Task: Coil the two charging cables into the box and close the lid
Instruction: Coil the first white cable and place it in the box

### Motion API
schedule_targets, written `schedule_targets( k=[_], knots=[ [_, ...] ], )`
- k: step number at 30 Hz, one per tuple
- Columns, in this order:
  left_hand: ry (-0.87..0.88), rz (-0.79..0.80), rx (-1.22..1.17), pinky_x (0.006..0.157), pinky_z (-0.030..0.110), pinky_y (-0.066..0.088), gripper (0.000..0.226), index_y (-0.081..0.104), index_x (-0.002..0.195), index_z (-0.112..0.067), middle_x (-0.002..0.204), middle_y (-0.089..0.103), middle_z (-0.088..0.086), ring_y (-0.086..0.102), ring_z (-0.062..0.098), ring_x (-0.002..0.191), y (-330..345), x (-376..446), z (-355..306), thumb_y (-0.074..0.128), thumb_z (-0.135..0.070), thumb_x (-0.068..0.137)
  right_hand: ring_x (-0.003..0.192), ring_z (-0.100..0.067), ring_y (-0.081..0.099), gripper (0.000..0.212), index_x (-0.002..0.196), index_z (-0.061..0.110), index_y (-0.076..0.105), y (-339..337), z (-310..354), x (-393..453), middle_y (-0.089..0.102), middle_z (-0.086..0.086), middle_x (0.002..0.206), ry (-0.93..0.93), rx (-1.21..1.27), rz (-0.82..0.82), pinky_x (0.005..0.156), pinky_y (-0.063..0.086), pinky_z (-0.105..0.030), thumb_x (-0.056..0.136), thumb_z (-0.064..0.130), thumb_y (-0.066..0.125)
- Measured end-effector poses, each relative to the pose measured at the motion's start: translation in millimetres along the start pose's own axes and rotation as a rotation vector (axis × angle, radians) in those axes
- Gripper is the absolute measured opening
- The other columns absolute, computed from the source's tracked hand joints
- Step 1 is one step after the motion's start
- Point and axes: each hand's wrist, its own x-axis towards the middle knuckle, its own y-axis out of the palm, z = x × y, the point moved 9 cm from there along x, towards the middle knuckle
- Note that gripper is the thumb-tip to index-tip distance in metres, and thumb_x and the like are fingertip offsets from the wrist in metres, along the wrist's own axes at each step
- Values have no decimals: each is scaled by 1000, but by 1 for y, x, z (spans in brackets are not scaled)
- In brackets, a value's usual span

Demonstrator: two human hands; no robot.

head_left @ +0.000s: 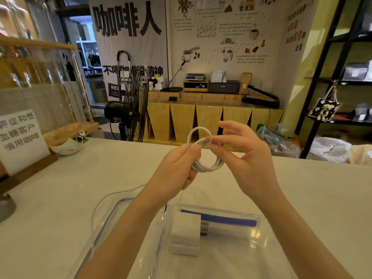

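I hold a white charging cable (207,165) wound into a small coil above the counter. My left hand (177,166) pinches the coil's left side. My right hand (241,152) grips the cable's end at the top of the loop between thumb and fingers. Below my arms a clear plastic box (237,246) stands open, with a white charger block (186,228) and a dark blue strip (221,218) inside. Left of the box lies its clear lid (108,220) with a blue seal. A second pale cable (94,214) curves across the counter by the lid.
The white counter (60,198) carries a printed sign on a wooden stand (22,141) at the left and a small dish with a panda figure (70,144). Beyond the counter edge stand a black fan (130,109) and wooden cabinets.
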Motion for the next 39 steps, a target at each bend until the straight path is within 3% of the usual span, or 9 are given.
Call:
schedule_targets(
  k=[4, 8, 11, 14, 18, 21, 28, 33, 39],
  knots=[
    [74, -20, -1, 36, 14, 27, 30, 48, 69, -16, 43, 38, -10, 31, 4, 38, 4, -1, -5, 35, -24, 95, 92, -7, 63, 20, 97, 24, 66, -1, -11, -5, 67, 7, 98, 92, 180, -105, 76, 53, -15, 79, 16, 64],
    [104, -18, -32, 37, 14, 27, 32, 51, 68, -19, 43, 41, -9, 31, 5, 40, 4, -2, -9, 35, -23, 95, 88, -6, 65, 24, 113, 24, 56, 31, -28, -10, 69, 7, 95, 397, 507, 197, 74, 55, -19, 90, 21, 47],
    [77, -16, -27, 37, 14, 28, 32, 50, 68, -18, 42, 41, -9, 32, 4, 39, 4, -2, -6, 35, -23, 95, 69, -12, 59, 24, 103, 21, 60, 40, -24, -11, 62, -1, 76, 403, 540, 276, 62, 53, -19, 94, 22, 37],
    [11, -6, -71, 38, 16, 25, 32, 45, 66, -15, 42, 37, -10, 30, 4, 38, 4, 0, 1, 35, -24, 95, 50, -10, 41, 24, 96, 17, 58, 40, -24, -11, 47, 3, 55, 402, 527, 262, 46, 38, -21, 94, 24, 35],
    [-29, -9, -175, 37, 16, 21, 32, 44, 64, -15, 42, 35, -10, 28, 5, 36, 0, 0, -2, 36, -24, 94, 37, -8, 26, 40, 66, 19, 51, 39, -33, -15, 34, 9, 39, 528, 483, 252, 35, 25, -16, 92, 42, 31],
    [-23, -37, -257, 36, 16, 19, 34, 43, 63, -16, 41, 35, -10, 26, 4, 34, -14, 0, -10, 35, -25, 94, 33, -6, 23, 44, 58, 18, 49, 32, -36, -10, 31, 10, 33, 531, 409, 279, 33, 23, -15, 91, 43, 32],
    [-33, -111, -209, 37, 18, 18, 36, 43, 61, -16, 44, 32, -7, 25, 5, 35, -23, 4, -7, 35, -25, 95, 35, -7, 27, 39, 56, 14, 49, 28, -32, -7, 35, 8, 38, 518, 543, 418, 33, 26, -16, 93, 18, 38],
    [172, -272, 23, 37, 13, 27, 32, 48, 67, -16, 47, 36, -8, 31, 3, 38, -32, 0, -15, 35, -24, 95, 66, -10, 56, 23, 77, 21, 73, 30, -28, -7, 67, 8, 66, 391, 314, 494, 62, 48, -20, 86, 18, 52],
    [326, -343, 148, 40, 12, 29, 29, 49, 71, -20, 46, 38, -11, 34, 4, 41, -27, -3, -22, 34, -23, 96, 47, -12, 59, 20, 80, 6, 70, 40, -22, -17, 63, -3, 53, 553, 696, 589, 45, 50, -19, 71, 21, 59]
  ],
)
